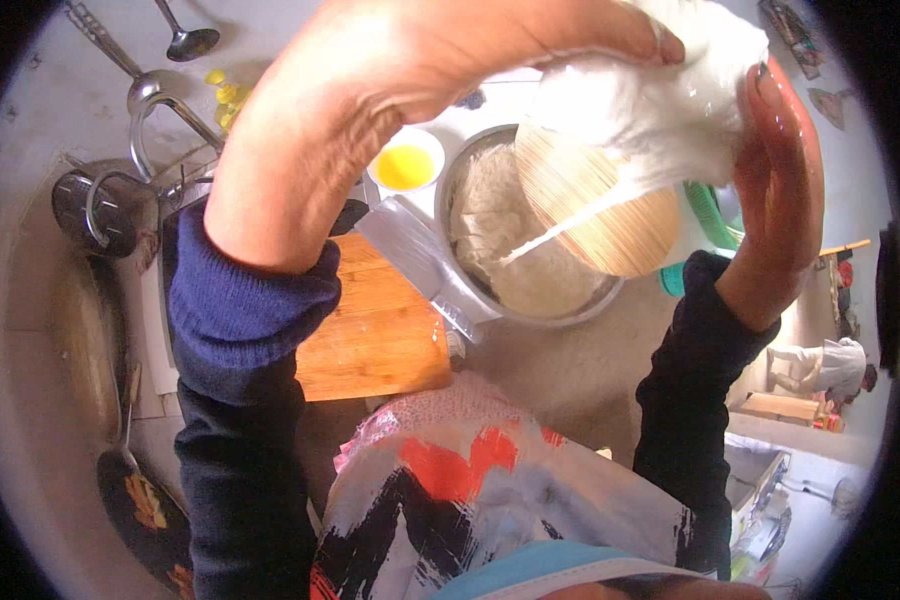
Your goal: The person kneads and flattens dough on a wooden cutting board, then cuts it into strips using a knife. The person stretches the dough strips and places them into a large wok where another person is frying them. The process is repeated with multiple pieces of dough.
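A mass of glossy white dough (637, 112) is held up between my two hands at the top of the view. My left hand (510, 37) comes over it from the left, its thumb pressed on the dough. On the other side, my right hand (784, 142) cups it with wet-looking fingers. One thin strand stretches from this mass down into a metal basin (444, 225). More pale, sticky dough (547, 281) lies inside the basin. A round slatted wooden board (607, 210) overlaps the basin, partly hidden by the held dough.
Left of the basin stands a white bowl (436, 169) of yellow liquid. A long silvery flat object (420, 251) rests by a wooden cutting board (375, 330). Ladles (191, 43) hang at upper left; a dark pan (131, 517) holds food. A person (840, 367) is far right.
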{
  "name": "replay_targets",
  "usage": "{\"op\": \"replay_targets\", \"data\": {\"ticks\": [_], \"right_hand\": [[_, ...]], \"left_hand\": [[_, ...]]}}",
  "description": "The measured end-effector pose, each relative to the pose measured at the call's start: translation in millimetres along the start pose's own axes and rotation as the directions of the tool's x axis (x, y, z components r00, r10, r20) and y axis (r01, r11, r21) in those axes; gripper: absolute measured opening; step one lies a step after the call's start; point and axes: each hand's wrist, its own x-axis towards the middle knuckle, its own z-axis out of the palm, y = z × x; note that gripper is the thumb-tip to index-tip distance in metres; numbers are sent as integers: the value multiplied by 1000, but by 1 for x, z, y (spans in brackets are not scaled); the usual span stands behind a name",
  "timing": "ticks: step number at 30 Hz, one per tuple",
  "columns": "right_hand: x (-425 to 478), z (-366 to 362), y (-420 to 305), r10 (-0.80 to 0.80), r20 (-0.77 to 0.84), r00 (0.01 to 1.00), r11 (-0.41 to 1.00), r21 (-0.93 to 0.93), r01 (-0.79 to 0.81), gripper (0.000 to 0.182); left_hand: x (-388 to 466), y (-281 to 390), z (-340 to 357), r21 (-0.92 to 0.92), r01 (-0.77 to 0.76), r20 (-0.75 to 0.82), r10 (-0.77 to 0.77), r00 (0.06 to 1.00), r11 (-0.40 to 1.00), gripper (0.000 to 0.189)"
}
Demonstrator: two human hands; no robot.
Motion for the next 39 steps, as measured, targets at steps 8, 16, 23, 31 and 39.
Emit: {"op": "replay_targets", "data": {"ticks": [8, 16, 23, 31, 39], "right_hand": [[-1, 114, -36, -176, 26, 984, 983, -54, 177, 23], [-31, 148, 61, -133, 284, 950, 986, -59, 155, 23], [-224, 265, 275, 354, 504, 788, 930, -102, -352, 51], [-220, 220, 253, 405, 325, 855, 822, -538, -185, 65], [-284, 319, 265, 208, 421, 883, 837, -544, 62, 90]], "left_hand": [[-61, -30, -25, 250, -207, -245, 269, 932, 946, 44], [-146, -106, -61, 264, -62, -394, 166, 904, 963, 37], [-272, -401, -118, 218, 514, -640, -277, 717, 829, 44], [-309, -387, -102, 554, 786, -828, 89, 553, 276, 62], [-278, -442, -71, 803, 586, -595, 133, 792, 108, 78]]}}
